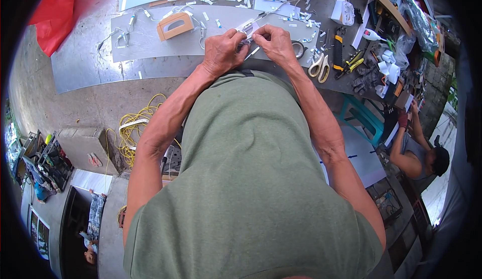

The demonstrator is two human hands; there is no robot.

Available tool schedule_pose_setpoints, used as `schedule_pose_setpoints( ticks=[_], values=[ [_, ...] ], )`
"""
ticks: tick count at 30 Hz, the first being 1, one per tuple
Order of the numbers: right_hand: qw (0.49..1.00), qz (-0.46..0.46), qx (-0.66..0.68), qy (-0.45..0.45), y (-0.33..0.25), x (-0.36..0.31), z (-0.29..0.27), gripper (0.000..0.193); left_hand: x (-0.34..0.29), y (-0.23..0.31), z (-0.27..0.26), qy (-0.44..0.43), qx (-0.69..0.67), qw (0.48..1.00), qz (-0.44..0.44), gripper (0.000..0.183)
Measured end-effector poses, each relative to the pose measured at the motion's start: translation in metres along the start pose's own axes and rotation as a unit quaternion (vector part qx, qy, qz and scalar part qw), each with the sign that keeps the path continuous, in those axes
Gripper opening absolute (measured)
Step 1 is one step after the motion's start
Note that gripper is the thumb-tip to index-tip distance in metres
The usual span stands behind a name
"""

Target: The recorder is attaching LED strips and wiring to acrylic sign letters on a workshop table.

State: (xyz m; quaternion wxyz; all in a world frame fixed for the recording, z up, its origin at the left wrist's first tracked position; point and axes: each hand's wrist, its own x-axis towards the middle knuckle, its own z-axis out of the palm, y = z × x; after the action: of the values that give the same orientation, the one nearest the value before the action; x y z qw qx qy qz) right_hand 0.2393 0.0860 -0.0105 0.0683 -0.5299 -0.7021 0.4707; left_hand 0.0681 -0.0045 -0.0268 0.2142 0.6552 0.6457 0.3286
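Over the front of the work table, my left hand (pixel 224 51) is closed, with its fingertips on the near side of a small hollow white piece (pixel 247 27). My right hand (pixel 275 43) pinches thumb and forefinger together at the right edge of that piece; what is between the fingertips is too small to make out. A thin wire (pixel 273 11) runs from the piece toward the upper right. Left of my hands stands a brown-sided hollow block (pixel 174 26). Small white light modules (pixel 206 16) on wires are strewn around it.
Right of my hands lie a tape roll (pixel 298 49), scissors (pixel 319 68), a black and orange cutter (pixel 338 48) and yellow-handled pliers (pixel 356 61). A teal stool (pixel 364 118) stands below. Another person (pixel 414 153) works at the far right. Yellow cable (pixel 133 131) coils on the floor.
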Motion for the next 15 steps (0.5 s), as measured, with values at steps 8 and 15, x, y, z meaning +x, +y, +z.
schedule_pose_setpoints(
  ticks=[8, 15],
  values=[
    [0.999, -0.012, -0.031, 0.005, -0.0051, -0.0009, 0.0010, 0.023, 0.0003, 0.0003, 0.0043, 0.001, 0.015, 1.000, 0.005, 0.017],
    [1.000, -0.021, -0.008, 0.002, -0.0029, -0.0013, 0.0025, 0.022, 0.0011, 0.0005, 0.0093, 0.008, 0.033, 0.999, 0.007, 0.016]
  ],
)
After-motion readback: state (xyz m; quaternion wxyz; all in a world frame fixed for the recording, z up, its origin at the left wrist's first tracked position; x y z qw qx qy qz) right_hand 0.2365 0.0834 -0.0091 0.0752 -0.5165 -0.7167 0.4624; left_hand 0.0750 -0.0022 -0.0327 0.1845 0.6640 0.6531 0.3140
